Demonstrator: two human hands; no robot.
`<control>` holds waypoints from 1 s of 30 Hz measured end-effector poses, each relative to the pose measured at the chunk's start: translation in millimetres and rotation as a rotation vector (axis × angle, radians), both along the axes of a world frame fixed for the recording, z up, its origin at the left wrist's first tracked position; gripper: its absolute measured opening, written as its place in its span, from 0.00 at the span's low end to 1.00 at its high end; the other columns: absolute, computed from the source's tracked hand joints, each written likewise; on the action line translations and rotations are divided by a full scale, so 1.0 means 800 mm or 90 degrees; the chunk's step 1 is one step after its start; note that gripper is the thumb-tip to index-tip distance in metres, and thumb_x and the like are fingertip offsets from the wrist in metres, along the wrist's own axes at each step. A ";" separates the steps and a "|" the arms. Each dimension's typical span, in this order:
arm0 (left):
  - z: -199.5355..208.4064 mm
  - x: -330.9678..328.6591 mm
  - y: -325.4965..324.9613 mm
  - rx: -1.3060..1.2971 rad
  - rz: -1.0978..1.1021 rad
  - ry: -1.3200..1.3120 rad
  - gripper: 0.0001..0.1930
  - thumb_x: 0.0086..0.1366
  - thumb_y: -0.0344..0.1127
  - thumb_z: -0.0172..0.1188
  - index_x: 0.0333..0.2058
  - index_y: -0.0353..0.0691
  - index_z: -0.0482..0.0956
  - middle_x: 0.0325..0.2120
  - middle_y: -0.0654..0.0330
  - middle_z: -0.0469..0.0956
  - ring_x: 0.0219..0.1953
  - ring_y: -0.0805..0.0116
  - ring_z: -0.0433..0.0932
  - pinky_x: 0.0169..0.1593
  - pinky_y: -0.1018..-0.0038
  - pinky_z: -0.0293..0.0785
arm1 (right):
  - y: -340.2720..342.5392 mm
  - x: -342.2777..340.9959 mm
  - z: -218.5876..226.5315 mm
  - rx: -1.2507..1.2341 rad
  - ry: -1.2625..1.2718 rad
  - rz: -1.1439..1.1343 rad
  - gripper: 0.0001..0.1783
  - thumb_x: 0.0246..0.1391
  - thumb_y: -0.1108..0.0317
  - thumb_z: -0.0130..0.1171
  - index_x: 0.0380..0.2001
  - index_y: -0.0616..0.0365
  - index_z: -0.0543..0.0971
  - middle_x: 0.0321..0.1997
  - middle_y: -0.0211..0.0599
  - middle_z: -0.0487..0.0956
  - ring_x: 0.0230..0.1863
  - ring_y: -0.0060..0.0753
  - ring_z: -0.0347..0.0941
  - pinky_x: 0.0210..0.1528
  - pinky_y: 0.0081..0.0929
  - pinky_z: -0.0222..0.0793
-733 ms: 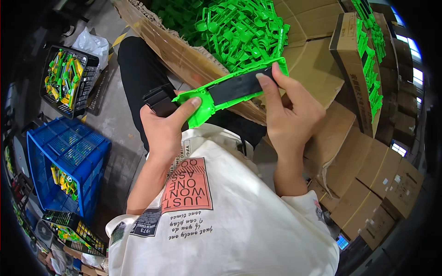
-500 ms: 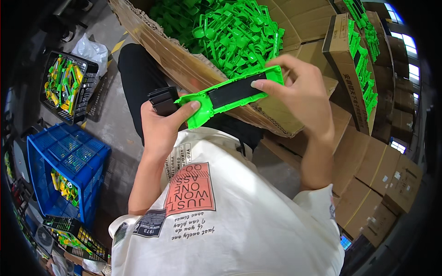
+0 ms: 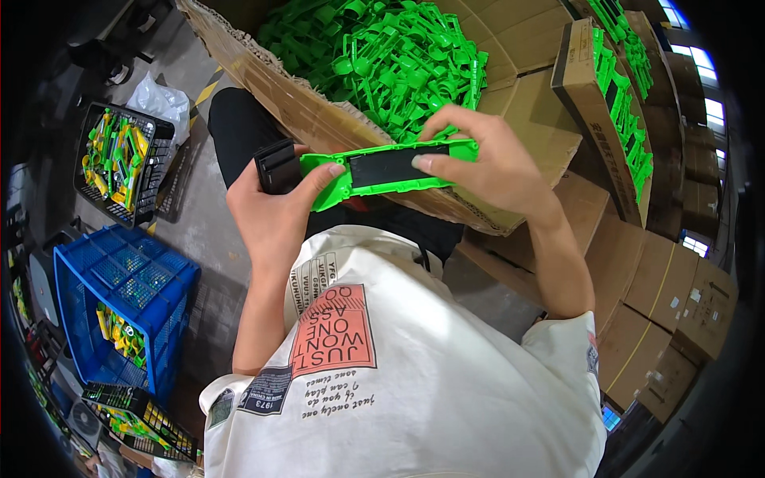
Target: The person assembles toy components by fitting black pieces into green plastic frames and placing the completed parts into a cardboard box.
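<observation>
A long green plastic shell lies nearly level between my hands, above my lap. Set in its long recess is a flat black plate. My left hand grips the shell's left end, thumb on top, and also keeps a small stack of black plates beside it. At the other end, my right hand is closed round the shell. Its thumb presses on the black plate, while its other fingers are partly hidden behind the shell's far edge.
Just beyond my hands stands a large cardboard box holding a heap of green plastic parts. On the right, another carton carries green shells. To the left are a black basket of green and yellow pieces and a blue crate.
The shell has come slightly down and left and turned more level. My right hand has shifted left with it, its thumb now farther in along the black plate.
</observation>
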State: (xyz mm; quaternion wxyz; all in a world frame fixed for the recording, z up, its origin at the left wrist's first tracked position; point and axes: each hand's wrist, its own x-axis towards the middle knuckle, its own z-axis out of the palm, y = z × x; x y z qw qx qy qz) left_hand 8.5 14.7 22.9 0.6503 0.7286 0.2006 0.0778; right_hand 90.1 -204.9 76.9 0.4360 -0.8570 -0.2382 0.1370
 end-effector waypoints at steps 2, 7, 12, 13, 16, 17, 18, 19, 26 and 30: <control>-0.001 0.002 0.005 0.005 -0.013 -0.016 0.13 0.49 0.29 0.73 0.33 0.34 0.82 0.24 0.62 0.80 0.23 0.79 0.76 0.25 0.83 0.71 | -0.002 -0.001 0.004 -0.034 0.033 0.012 0.13 0.47 0.62 0.66 0.28 0.61 0.77 0.19 0.40 0.74 0.22 0.33 0.67 0.27 0.29 0.63; 0.009 0.006 0.016 -0.057 -0.072 0.111 0.14 0.47 0.29 0.74 0.34 0.34 0.81 0.24 0.63 0.80 0.25 0.80 0.76 0.29 0.84 0.71 | -0.008 -0.010 0.010 -0.022 0.105 0.033 0.10 0.49 0.67 0.64 0.28 0.64 0.77 0.21 0.42 0.75 0.23 0.33 0.70 0.30 0.30 0.65; 0.009 0.009 0.004 0.065 -0.096 0.009 0.15 0.46 0.30 0.74 0.34 0.34 0.81 0.24 0.64 0.80 0.22 0.82 0.74 0.23 0.84 0.68 | -0.005 -0.015 0.006 -0.010 0.110 -0.006 0.09 0.49 0.69 0.63 0.28 0.64 0.77 0.22 0.41 0.76 0.24 0.29 0.70 0.29 0.28 0.65; 0.008 0.012 0.004 0.119 -0.097 -0.011 0.15 0.46 0.30 0.74 0.34 0.35 0.81 0.23 0.65 0.79 0.20 0.83 0.73 0.21 0.84 0.67 | -0.006 -0.016 0.007 -0.010 0.151 -0.025 0.09 0.49 0.69 0.64 0.28 0.64 0.77 0.23 0.37 0.75 0.25 0.24 0.69 0.29 0.26 0.64; 0.018 0.015 0.004 0.114 -0.087 0.015 0.15 0.47 0.30 0.74 0.33 0.34 0.81 0.21 0.66 0.78 0.20 0.84 0.71 0.22 0.85 0.66 | -0.013 -0.018 0.009 -0.036 0.130 -0.014 0.11 0.49 0.67 0.64 0.33 0.63 0.77 0.24 0.41 0.76 0.28 0.30 0.73 0.32 0.28 0.67; 0.022 0.016 0.004 0.056 -0.070 0.060 0.14 0.47 0.29 0.74 0.32 0.33 0.80 0.20 0.67 0.78 0.22 0.85 0.71 0.25 0.86 0.67 | -0.014 -0.020 0.009 -0.036 0.127 -0.021 0.11 0.49 0.67 0.64 0.33 0.63 0.77 0.24 0.41 0.76 0.28 0.30 0.73 0.32 0.28 0.67; 0.023 0.015 0.008 0.046 -0.065 0.088 0.13 0.48 0.28 0.72 0.34 0.36 0.81 0.21 0.66 0.78 0.19 0.83 0.71 0.19 0.85 0.64 | -0.015 -0.025 0.009 -0.063 0.072 -0.019 0.14 0.47 0.65 0.65 0.35 0.62 0.77 0.25 0.41 0.77 0.28 0.35 0.74 0.32 0.31 0.68; 0.020 0.014 0.011 0.028 -0.054 0.096 0.13 0.48 0.28 0.72 0.34 0.36 0.81 0.22 0.66 0.78 0.19 0.83 0.71 0.18 0.85 0.64 | -0.016 -0.029 0.009 -0.091 0.018 -0.019 0.18 0.45 0.64 0.66 0.38 0.61 0.77 0.26 0.41 0.78 0.29 0.40 0.75 0.33 0.33 0.69; 0.014 0.022 0.002 -0.006 -0.051 0.046 0.11 0.47 0.28 0.73 0.30 0.35 0.81 0.22 0.67 0.78 0.23 0.82 0.72 0.30 0.84 0.67 | -0.023 -0.048 0.033 -0.147 -0.313 0.122 0.27 0.33 0.60 0.71 0.41 0.57 0.78 0.39 0.31 0.74 0.42 0.34 0.71 0.41 0.30 0.66; 0.012 0.027 -0.009 -0.057 -0.063 0.030 0.10 0.47 0.25 0.72 0.29 0.34 0.80 0.24 0.65 0.79 0.24 0.81 0.73 0.32 0.83 0.68 | -0.028 -0.052 0.034 -0.193 -0.314 0.134 0.27 0.33 0.59 0.71 0.39 0.58 0.78 0.37 0.34 0.75 0.39 0.35 0.72 0.40 0.31 0.67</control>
